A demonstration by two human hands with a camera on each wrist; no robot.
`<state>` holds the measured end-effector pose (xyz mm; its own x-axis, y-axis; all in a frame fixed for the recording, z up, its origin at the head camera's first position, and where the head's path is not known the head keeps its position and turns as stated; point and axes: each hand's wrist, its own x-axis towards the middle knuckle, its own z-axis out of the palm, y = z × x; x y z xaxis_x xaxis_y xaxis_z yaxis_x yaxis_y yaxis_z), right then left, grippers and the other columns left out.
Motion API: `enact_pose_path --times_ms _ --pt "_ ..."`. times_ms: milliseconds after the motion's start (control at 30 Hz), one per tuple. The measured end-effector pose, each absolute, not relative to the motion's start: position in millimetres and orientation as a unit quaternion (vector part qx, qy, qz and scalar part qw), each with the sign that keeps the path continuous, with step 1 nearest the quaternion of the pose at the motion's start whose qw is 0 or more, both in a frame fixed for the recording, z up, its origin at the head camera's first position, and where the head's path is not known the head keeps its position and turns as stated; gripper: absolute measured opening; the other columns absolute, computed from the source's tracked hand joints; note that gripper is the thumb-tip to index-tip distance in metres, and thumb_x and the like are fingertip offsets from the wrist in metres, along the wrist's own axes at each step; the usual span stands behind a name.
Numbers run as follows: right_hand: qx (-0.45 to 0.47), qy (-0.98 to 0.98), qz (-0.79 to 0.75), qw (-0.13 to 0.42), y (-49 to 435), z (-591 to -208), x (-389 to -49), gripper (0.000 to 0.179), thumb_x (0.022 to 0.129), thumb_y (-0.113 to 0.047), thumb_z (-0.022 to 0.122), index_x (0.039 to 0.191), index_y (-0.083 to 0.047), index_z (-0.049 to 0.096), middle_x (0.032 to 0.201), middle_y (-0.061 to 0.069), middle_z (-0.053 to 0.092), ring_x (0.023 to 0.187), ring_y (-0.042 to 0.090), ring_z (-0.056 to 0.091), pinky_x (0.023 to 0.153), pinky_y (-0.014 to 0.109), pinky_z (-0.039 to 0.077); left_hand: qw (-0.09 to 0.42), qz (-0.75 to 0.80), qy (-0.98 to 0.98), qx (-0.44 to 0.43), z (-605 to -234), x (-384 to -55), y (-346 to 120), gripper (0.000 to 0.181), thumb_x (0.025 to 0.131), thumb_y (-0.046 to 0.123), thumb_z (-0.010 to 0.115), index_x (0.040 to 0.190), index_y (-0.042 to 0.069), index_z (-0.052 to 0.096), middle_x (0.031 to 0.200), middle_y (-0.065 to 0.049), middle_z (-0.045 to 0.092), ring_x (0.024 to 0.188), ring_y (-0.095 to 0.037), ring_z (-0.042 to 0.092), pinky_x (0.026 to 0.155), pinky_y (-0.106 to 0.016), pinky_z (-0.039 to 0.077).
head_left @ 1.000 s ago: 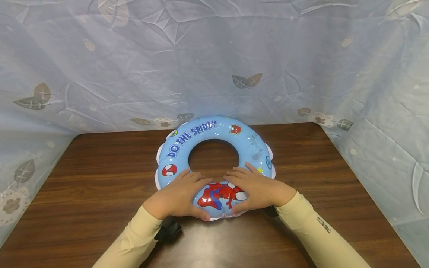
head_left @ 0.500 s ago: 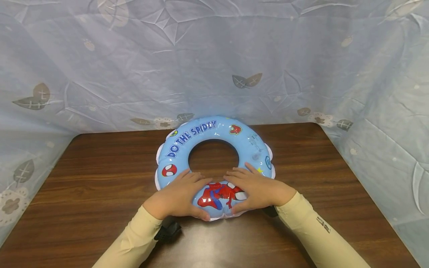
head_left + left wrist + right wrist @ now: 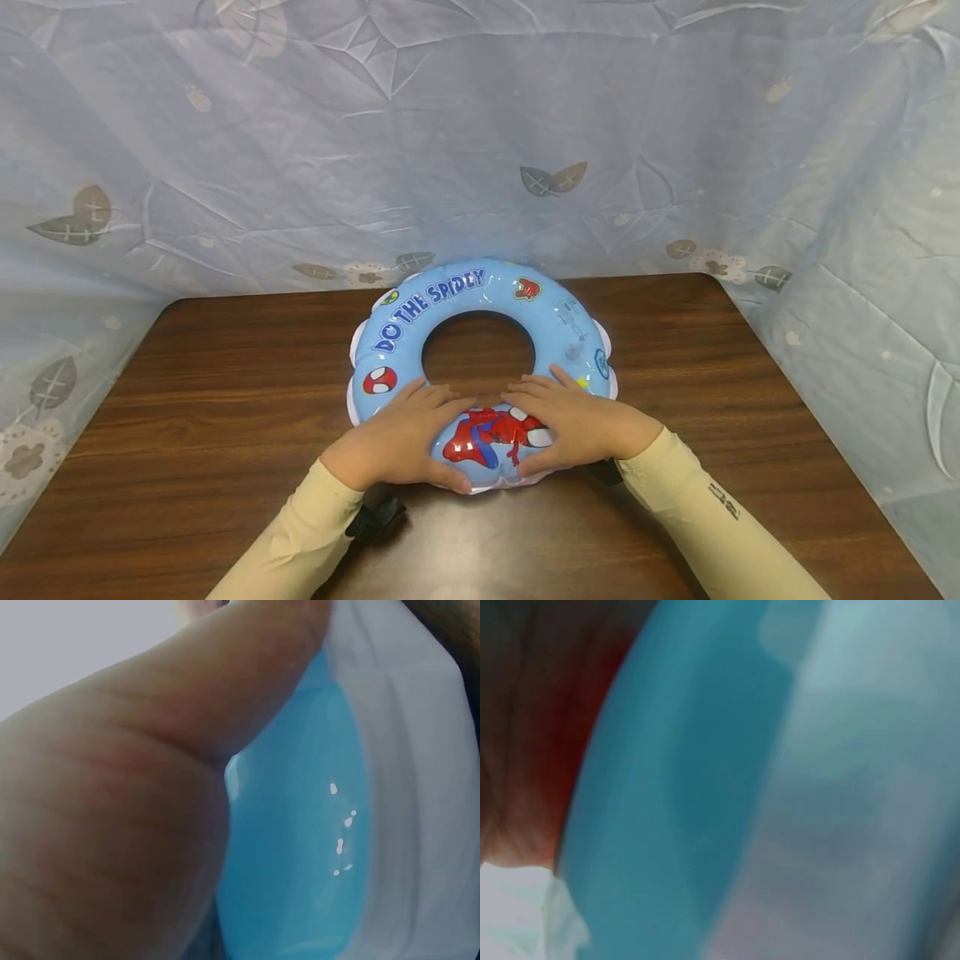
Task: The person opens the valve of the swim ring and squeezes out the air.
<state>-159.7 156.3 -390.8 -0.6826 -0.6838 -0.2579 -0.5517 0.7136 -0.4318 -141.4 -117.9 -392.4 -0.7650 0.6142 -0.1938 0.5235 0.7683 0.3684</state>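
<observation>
A light blue inflatable swim ring lies on the dark wooden table, with "DO THE SPIDEY" lettering, a red-and-blue cartoon figure and a white scalloped edge. My left hand holds its near section from the left, fingers over the tube toward the hole and thumb along the outer edge. From the right my right hand holds the same section, fingers spread over the top, thumb at the near edge. Up close in the left wrist view, the thumb crosses the blue tube to the white rim. In the right wrist view the tube hides most of the hand.
A brown wood-grain table with rounded far corners carries the ring. Behind it and at both sides hangs a pale grey-blue cloth printed with leaves and flowers. A black strap shows under the left wrist.
</observation>
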Motion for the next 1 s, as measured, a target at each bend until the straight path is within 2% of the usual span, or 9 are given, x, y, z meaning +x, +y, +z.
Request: enact_pose_path --times_ms 300,633,833,933,1000 --pt "-0.339 0.903 -0.171 0.200 157.4 -391.1 -159.8 0.095 0.080 -0.059 0.080 0.156 -0.015 0.045 0.162 0.007 0.043 0.153 0.031 0.031 0.126 0.059 0.005 0.145 0.146 0.928 0.310 -393.2 -141.8 -118.0 0.101 0.071 0.067 0.084 0.153 0.017 0.050 0.149 -0.005 0.054 0.143 -0.028 0.042 0.126 -0.053 0.018" --pt "-0.343 0.908 -0.151 0.189 155.5 -388.5 -157.8 0.094 0.081 -0.059 0.080 0.156 -0.014 0.046 0.163 0.009 0.042 0.154 0.032 0.029 0.126 0.058 0.001 0.147 0.142 0.929 0.307 -393.4 -141.9 -118.6 0.101 0.071 0.069 0.083 0.153 0.019 0.051 0.150 -0.003 0.054 0.144 -0.027 0.042 0.126 -0.053 0.019" --pt "-0.357 0.909 -0.139 0.162 157.1 -385.5 -157.5 0.090 0.082 -0.058 0.079 0.154 -0.013 0.049 0.160 0.009 0.046 0.152 0.031 0.034 0.126 0.058 0.008 0.143 0.156 0.926 0.312 -390.8 -143.6 -121.3 0.100 0.070 0.072 0.082 0.151 0.021 0.052 0.150 -0.002 0.054 0.147 -0.030 0.038 0.123 -0.056 0.024" --pt "-0.367 0.909 -0.136 0.143 158.2 -383.4 -158.0 0.085 0.085 -0.056 0.078 0.152 -0.010 0.051 0.157 0.010 0.050 0.149 0.031 0.039 0.126 0.059 0.013 0.127 0.159 0.926 0.319 -389.3 -145.5 -124.4 0.099 0.072 0.077 0.076 0.151 0.021 0.054 0.151 -0.003 0.054 0.151 -0.034 0.032 0.125 -0.057 0.020" --pt "-0.371 0.909 -0.134 0.134 158.8 -382.2 -158.4 0.083 0.086 -0.056 0.077 0.151 -0.009 0.053 0.155 0.011 0.051 0.148 0.031 0.042 0.125 0.059 0.016 0.113 0.158 0.927 0.320 -388.8 -146.7 -126.5 0.099 0.074 0.080 0.072 0.150 0.020 0.055 0.151 -0.004 0.054 0.153 -0.036 0.028 0.126 -0.057 0.013"
